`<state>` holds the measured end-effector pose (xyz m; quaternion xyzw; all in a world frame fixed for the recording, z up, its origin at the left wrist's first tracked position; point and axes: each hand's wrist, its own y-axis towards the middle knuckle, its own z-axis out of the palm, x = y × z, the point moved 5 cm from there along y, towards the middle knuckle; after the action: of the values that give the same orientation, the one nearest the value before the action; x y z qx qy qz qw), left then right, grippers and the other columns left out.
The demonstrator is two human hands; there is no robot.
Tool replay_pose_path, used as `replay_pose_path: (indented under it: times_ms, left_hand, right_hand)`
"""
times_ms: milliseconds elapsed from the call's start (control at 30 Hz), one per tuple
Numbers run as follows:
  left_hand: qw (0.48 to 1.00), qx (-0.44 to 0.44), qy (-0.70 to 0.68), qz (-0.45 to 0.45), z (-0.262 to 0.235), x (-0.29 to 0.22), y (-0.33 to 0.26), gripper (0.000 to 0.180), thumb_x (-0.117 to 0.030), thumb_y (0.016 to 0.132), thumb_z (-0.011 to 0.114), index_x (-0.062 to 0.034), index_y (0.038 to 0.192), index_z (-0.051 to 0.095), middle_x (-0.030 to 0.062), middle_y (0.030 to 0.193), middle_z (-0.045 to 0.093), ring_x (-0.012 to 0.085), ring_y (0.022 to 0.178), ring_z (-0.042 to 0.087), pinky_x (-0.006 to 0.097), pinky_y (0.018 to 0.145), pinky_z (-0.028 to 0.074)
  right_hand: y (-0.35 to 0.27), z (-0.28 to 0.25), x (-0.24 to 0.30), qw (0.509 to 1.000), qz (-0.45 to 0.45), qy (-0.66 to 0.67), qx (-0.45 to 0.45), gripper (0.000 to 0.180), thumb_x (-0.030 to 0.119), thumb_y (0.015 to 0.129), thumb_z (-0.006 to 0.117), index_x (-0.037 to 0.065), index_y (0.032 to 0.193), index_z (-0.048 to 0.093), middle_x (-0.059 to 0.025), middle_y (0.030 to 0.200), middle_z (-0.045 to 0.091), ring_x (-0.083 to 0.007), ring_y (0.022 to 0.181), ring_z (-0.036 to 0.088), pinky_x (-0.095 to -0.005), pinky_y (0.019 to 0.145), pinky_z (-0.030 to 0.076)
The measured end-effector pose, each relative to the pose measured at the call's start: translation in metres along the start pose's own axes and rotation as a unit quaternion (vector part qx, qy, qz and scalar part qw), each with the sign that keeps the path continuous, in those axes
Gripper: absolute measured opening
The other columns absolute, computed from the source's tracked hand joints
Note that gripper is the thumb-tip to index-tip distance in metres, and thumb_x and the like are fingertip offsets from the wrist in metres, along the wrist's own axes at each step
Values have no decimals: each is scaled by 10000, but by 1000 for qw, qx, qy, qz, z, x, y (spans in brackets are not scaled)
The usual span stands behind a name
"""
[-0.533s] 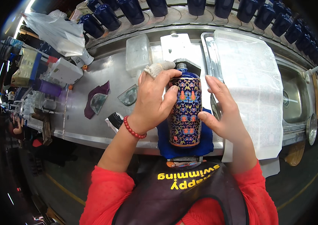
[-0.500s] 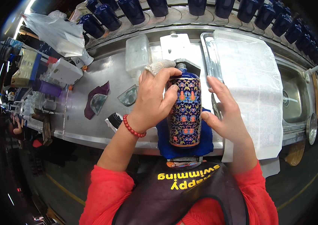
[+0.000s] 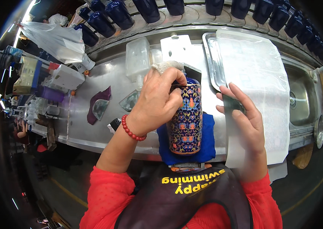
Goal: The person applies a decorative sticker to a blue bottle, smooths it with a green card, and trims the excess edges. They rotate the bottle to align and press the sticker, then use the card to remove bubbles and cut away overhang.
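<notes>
A dark blue bottle (image 3: 185, 122) covered in a colourful floral pattern lies on a blue cloth (image 3: 207, 139) at the near counter edge, its shoulder pointing away from me. My left hand (image 3: 157, 97), fingers bent, pinches at the pattern's upper left edge by the shoulder, hiding the neck. A whitish cloth (image 3: 167, 65) lies just beyond these fingers. Right of the bottle and apart from it, my right hand (image 3: 247, 118) holds a thin dark green flat piece (image 3: 231, 104) between thumb and fingers, partly hidden. It resembles the half-round green pieces (image 3: 100, 109) on the counter.
White translucent sheets (image 3: 253, 76) overlap a metal tray (image 3: 212, 51) on the right, beside a sink (image 3: 300, 97). A clear plastic container (image 3: 138, 57) and white block (image 3: 176, 46) stand behind. Plain blue bottles (image 3: 148, 9) line a curved conveyor (image 3: 192, 21) at the back.
My right hand has moved right, away from the bottle, with the green piece. My left fingers have curled more tightly at the shoulder. The bottles on the conveyor have shifted right.
</notes>
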<state>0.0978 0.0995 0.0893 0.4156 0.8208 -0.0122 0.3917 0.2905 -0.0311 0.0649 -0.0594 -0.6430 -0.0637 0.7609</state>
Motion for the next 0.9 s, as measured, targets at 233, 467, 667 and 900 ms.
replay_pose_path:
  times_ms: [233, 467, 667, 900]
  left_hand:
    - [993, 8, -103, -61, -2, 6, -2, 180, -24, 812, 557, -36, 986, 598, 123, 929, 610, 272, 925, 544, 391, 830, 439]
    - [1000, -23, -8, 7, -3, 3, -3, 172, -16, 822, 583, -47, 983, 634, 99, 1032, 651, 280, 1016, 585, 374, 946, 439]
    - [999, -41, -21, 13, -3, 8, -9, 120, -26, 820, 589, -48, 936, 609, 98, 934, 637, 285, 929, 577, 385, 882, 437]
    - [995, -55, -84, 8, 1, 11, -13, 104, -44, 821, 586, -50, 925, 584, 111, 890, 613, 305, 882, 549, 410, 867, 405]
  right_hand:
    - [1, 1, 14, 989, -48, -138, 38, 562, -55, 927, 397, -44, 1485, 465, -225, 1493, 513, -309, 1346, 548, -415, 1037, 515]
    - [15, 27, 19, 880, -202, -425, 64, 604, -150, 818, 516, 40, 1385, 598, -269, 1451, 503, -419, 1279, 531, -449, 1060, 453]
    - [26, 44, 11, 848, -223, -475, 71, 639, -137, 776, 560, 79, 1375, 614, -270, 1449, 489, -457, 1303, 488, -475, 1079, 437]
    - [33, 58, 15, 802, -247, -539, 74, 622, -99, 767, 610, 117, 1349, 637, -245, 1420, 500, -447, 1280, 486, -493, 1067, 444]
